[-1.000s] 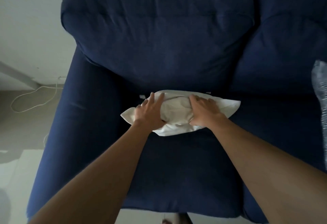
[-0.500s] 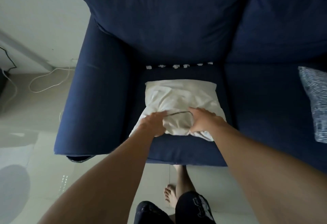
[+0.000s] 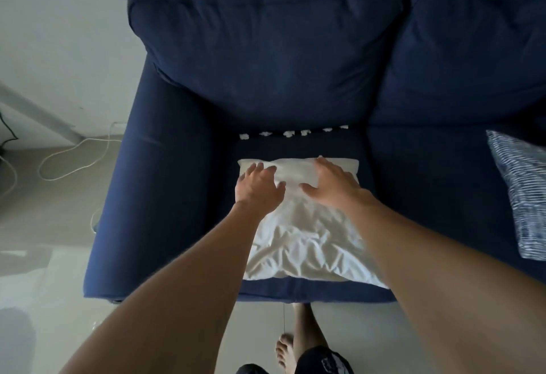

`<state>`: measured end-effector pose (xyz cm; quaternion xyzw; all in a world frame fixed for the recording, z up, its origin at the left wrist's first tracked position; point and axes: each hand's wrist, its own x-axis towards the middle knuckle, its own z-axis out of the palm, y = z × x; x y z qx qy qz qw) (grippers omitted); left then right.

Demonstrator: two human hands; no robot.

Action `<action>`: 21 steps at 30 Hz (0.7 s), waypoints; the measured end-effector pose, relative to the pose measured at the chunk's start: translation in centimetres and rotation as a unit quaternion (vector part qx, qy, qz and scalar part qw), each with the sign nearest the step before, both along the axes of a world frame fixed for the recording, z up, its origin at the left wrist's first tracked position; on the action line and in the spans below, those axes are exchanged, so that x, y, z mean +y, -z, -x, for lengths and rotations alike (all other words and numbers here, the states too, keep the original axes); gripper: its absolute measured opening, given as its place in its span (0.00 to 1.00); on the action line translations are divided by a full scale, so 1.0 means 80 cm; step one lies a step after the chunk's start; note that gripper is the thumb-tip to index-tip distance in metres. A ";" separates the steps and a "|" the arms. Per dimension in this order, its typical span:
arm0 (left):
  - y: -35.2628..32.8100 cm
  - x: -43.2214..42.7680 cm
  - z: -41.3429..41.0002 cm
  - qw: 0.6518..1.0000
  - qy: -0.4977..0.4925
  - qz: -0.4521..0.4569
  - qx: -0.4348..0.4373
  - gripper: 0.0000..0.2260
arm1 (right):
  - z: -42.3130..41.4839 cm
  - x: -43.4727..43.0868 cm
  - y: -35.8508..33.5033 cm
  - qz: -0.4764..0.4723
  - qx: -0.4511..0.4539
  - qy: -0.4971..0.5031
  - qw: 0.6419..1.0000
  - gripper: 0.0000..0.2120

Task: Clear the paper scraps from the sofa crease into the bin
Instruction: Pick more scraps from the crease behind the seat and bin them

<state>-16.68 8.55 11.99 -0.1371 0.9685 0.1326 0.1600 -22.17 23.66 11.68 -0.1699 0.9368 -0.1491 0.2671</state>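
Scraps (image 3: 291,133) line navy sofa (image 3: 266,63) crease; both hands (image 3: 257,187) (image 3: 334,183) open over pillow (image 3: 307,243).

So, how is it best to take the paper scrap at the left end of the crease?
Pinch the leftmost scrap from above and the front with fingertips. It lies loose on the seat by the back cushion, so that cushion blocks any approach from behind.

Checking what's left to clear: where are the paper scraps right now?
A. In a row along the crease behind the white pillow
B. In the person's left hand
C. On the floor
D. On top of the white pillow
A: the paper scraps sit in a row along the crease, beyond the white pillow, and both hands are open and hold none.
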 end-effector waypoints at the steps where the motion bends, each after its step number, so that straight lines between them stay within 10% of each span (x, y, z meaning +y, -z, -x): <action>1: -0.001 -0.003 0.011 1.000 -0.005 -0.002 0.005 0.23 | 0.010 -0.006 -0.004 0.000 0.000 -0.001 1.000 0.33; 21: 0.065 -0.140 0.152 0.982 -0.135 -0.083 -0.102 0.26 | 0.179 -0.164 0.053 0.035 -0.091 -0.006 0.995 0.28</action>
